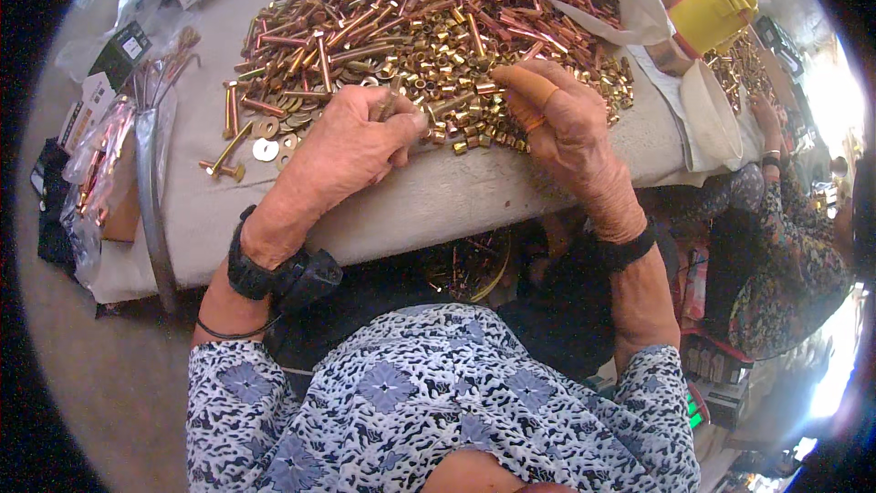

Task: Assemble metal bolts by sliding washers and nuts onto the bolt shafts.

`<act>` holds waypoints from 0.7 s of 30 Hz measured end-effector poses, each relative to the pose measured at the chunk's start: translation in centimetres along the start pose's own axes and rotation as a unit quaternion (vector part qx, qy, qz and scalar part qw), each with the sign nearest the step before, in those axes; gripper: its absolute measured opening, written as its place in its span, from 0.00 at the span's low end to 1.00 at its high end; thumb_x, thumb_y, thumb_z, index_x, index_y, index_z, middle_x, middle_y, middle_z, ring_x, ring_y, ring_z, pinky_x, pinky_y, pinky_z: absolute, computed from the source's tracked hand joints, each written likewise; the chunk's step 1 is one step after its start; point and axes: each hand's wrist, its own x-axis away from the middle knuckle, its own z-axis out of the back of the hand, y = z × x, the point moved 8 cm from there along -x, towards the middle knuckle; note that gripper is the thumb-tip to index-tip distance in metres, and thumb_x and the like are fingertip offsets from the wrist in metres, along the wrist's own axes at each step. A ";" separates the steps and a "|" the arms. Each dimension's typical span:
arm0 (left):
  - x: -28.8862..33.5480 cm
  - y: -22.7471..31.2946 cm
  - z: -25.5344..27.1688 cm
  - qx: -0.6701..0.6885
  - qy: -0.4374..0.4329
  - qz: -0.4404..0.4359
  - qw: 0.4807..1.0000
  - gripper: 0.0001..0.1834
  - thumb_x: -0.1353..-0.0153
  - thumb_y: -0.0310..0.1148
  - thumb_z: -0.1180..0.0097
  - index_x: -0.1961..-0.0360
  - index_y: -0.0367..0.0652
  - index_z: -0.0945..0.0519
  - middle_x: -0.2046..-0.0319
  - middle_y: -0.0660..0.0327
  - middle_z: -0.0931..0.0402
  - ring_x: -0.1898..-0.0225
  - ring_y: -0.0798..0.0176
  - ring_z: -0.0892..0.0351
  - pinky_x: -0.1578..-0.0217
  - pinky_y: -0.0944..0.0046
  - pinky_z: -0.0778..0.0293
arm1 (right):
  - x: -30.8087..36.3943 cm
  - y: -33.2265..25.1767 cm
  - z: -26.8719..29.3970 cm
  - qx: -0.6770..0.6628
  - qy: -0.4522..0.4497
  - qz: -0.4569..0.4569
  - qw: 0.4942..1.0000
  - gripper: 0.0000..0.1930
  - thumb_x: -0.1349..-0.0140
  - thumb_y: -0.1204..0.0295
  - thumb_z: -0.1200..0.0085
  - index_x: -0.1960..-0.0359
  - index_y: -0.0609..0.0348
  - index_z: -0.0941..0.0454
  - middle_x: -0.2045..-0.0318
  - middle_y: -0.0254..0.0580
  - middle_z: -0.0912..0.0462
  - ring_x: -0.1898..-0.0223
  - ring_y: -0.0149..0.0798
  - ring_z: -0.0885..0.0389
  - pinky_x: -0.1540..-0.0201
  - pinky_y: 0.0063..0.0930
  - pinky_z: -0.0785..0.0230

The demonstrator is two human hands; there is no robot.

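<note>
My left hand [342,141] is closed at the near edge of the metal parts, thumb pressed to the fingers. A small brassy piece seems to show in its grip, but its kind is unclear. Across from it, my right hand [579,132] wears orange finger covers [529,87] and is curled over the short brass-coloured sleeves [443,64]. Whatever its fingertips hold is hidden. Behind both hands rises a large heap of long brassy bolts [383,0]. Flat washers [265,149] lie beside my left wrist, along with a few loose bolts [224,160].
The pile lies on a cloth-covered table [411,219]. Bagged bolts [100,155], a curved metal strip [151,201] and small boxes are at the left. A yellow container [712,14] and a white cup-like container [710,114] stand right. Another person [789,256] works there.
</note>
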 end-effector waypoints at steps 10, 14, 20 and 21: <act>-0.2 -0.2 -0.1 -0.002 -0.005 -0.003 1.000 0.11 0.45 0.36 0.48 0.72 0.37 0.25 0.86 0.66 0.31 0.88 0.77 0.37 0.88 0.75 0.41 | 0.2 -0.1 0.1 0.010 -0.022 -0.014 1.000 0.11 0.51 0.77 0.45 0.63 0.57 0.24 0.69 0.44 0.22 0.68 0.47 0.22 0.68 0.32 0.28; -0.1 0.0 -0.1 -0.023 -0.009 -0.009 1.000 0.11 0.44 0.36 0.48 0.72 0.38 0.24 0.86 0.66 0.30 0.87 0.77 0.36 0.86 0.74 0.40 | 0.4 0.0 -0.1 0.013 -0.033 -0.008 0.999 0.11 0.50 0.77 0.45 0.63 0.56 0.24 0.68 0.44 0.22 0.68 0.47 0.22 0.69 0.33 0.28; 0.0 1.0 -0.8 -0.107 -0.016 -0.109 0.988 0.11 0.42 0.35 0.51 0.71 0.37 0.24 0.85 0.66 0.30 0.84 0.75 0.34 0.82 0.71 0.37 | 0.5 -1.2 -1.3 -0.064 -0.063 -0.044 0.995 0.12 0.49 0.75 0.45 0.60 0.55 0.25 0.72 0.45 0.22 0.72 0.47 0.22 0.72 0.35 0.30; 0.3 1.2 -1.0 -0.095 -0.019 -0.107 0.990 0.10 0.42 0.34 0.51 0.71 0.37 0.24 0.85 0.66 0.30 0.84 0.74 0.33 0.82 0.70 0.36 | 0.4 -1.8 -1.7 -0.096 -0.057 -0.055 0.992 0.12 0.48 0.74 0.45 0.60 0.56 0.25 0.74 0.46 0.22 0.73 0.47 0.22 0.73 0.34 0.30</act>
